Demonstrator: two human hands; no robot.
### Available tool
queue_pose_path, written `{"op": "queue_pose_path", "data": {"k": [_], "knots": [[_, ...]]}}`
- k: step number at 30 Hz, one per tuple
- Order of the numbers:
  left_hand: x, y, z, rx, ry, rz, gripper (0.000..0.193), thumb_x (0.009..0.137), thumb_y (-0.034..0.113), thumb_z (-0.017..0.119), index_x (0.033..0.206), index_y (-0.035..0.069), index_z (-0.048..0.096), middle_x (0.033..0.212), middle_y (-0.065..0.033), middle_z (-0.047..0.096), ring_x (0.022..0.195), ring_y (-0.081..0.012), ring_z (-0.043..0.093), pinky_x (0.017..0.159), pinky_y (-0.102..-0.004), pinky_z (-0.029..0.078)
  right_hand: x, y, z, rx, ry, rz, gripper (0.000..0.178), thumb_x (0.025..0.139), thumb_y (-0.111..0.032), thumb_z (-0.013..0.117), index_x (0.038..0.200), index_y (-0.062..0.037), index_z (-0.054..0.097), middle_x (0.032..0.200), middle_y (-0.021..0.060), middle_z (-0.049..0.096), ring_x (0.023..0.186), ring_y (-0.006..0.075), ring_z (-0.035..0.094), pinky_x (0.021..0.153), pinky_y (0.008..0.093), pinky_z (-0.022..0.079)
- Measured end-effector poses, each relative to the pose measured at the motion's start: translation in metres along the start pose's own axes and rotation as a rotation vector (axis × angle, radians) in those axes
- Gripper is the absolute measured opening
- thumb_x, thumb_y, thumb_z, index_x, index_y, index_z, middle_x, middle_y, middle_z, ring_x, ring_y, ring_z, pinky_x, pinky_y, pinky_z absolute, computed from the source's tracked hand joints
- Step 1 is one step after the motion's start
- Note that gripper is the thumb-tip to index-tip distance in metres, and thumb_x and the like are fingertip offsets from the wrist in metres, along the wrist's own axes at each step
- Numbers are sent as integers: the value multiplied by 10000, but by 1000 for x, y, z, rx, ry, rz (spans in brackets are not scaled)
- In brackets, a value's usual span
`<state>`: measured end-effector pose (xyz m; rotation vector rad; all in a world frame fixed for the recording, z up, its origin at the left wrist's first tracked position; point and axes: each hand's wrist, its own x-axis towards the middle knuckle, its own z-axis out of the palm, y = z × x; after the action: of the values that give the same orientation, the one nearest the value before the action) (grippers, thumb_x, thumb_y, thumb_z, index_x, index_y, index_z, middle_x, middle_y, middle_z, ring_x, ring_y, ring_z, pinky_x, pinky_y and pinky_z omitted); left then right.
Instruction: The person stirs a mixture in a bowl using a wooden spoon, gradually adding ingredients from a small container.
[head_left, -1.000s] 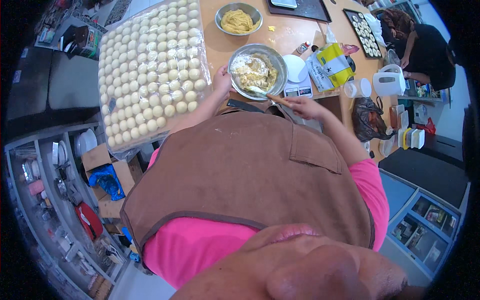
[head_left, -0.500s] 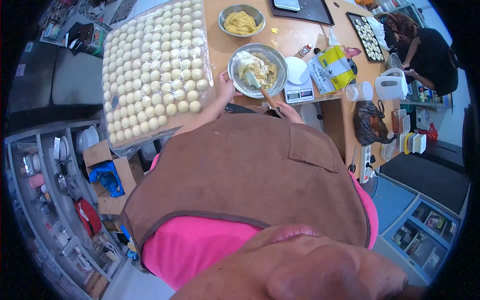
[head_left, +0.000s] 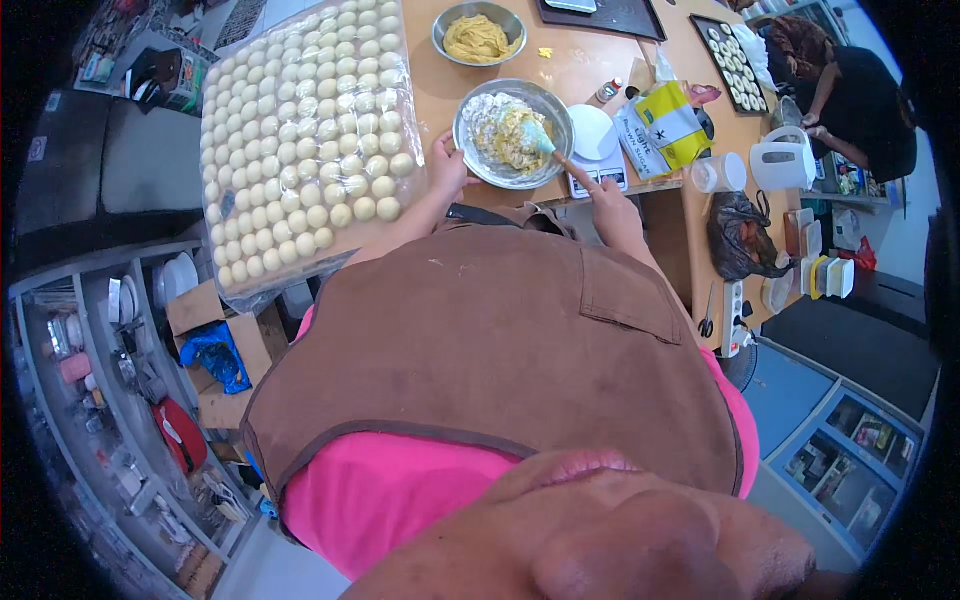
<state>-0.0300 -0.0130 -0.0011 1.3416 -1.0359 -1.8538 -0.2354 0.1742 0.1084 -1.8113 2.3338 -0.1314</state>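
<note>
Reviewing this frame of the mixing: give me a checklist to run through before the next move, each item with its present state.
1. Left hand on the metal mixing bowl: ok, at its left rim.
2. Right hand on the spatula: ok, gripping the wooden handle.
3. Spatula blade inside the bowl: ok, in the mixture.
4. White powder fully blended: not ok, some shows at the left.
5. Kitchen scale untouched by the bowl: cannot tell.

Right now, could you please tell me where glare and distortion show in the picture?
In the head view, glare streaks the plastic over the dough balls; also in the head view, shelves at left curve near the edge, while the mixing bowl looks reasonably clear.
</note>
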Motion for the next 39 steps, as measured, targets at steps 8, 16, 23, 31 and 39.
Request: {"op": "queue_pose_path", "data": {"k": [8,16,23,31,39], "knots": [[6,-10,-4,-31,-27,-3,394,905,26,368,1272,107,250,1105,-156,491,884,-269,603,555,-429,594,24,-15,14,297,-253,175,531,848,-35,367,1333,-250,397,1015,252,597,923,395,588,781,439,465],[0,-5,1,-177,19,37,370,885,15,428,1248,66,375,997,-145,532,773,-257,631,469,-373,587,33,6,51,602,-313,-20,406,915,-110,366,1317,-116,424,923,193,620,760,286,602,709,365,471],[1,1,-4,-71,-13,-12,365,904,39,400,1259,81,328,1061,-125,515,877,-238,604,502,-358,590,14,6,-24,1108,-709,359,359,946,-193,380,1288,-202,486,599,-65,369,465,35,333,381,185,266],[22,17,-18,66,-59,-20,346,874,74,478,1217,63,429,1061,-107,525,859,-204,598,502,-360,573,14,27,-84,125,-122,-243,349,871,-139,496,1216,-177,532,678,66,517,667,239,577,612,340,459],[9,15,-24,33,-158,-35,472,873,46,501,1311,77,326,1080,-111,549,907,-198,595,603,-340,575,14,22,-82,-114,-87,-54,361,827,-161,550,1177,-249,549,878,103,544,805,316,585,680,434,476]]}}
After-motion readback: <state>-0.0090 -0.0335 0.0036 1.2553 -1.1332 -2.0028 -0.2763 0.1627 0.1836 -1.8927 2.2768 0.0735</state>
